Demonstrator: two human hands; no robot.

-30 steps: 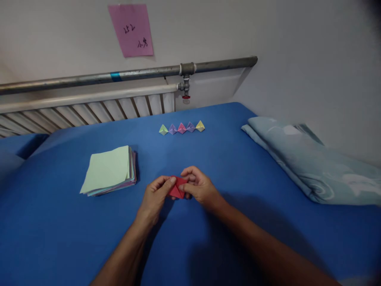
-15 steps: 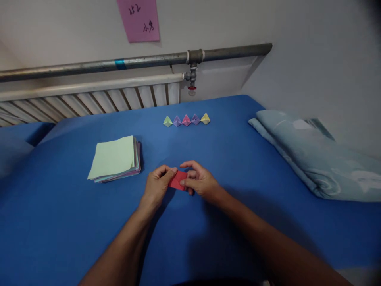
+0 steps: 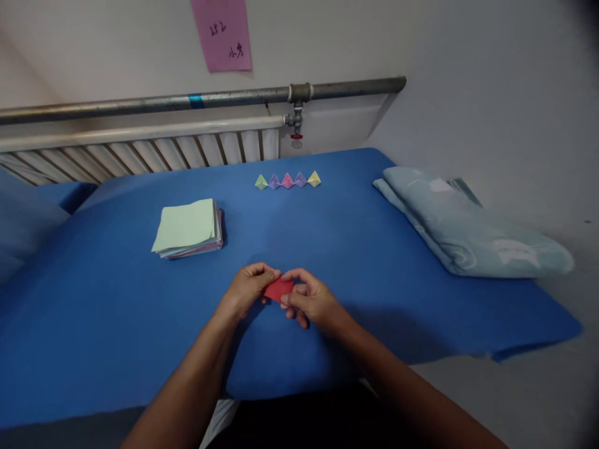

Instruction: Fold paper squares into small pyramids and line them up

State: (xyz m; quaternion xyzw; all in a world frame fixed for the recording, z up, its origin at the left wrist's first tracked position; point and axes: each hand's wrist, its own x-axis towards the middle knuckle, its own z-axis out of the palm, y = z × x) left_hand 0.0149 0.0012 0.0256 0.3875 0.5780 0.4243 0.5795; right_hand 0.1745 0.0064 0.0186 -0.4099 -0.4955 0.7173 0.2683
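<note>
A small piece of folded red paper is held between both hands above the blue sheet. My left hand pinches its left side, thumb on top. On its right side, my right hand grips the paper between thumb and fingers, the index finger bent over the upper edge. Fingers partly cover the paper, so its full shape is hidden. Farther back, several small folded paper pieces in green, purple, pink and yellow stand in a row. A stack of square coloured paper, pale green on top, lies to the left.
A folded light blue blanket rests at the right by the wall. Behind the bed are a white radiator, a metal pipe and a red-handled valve. A pink note hangs on the wall.
The camera view has shifted, bringing the bed's front edge into sight. My right index finger has come down onto the red paper's upper edge; both hands still hold it.
</note>
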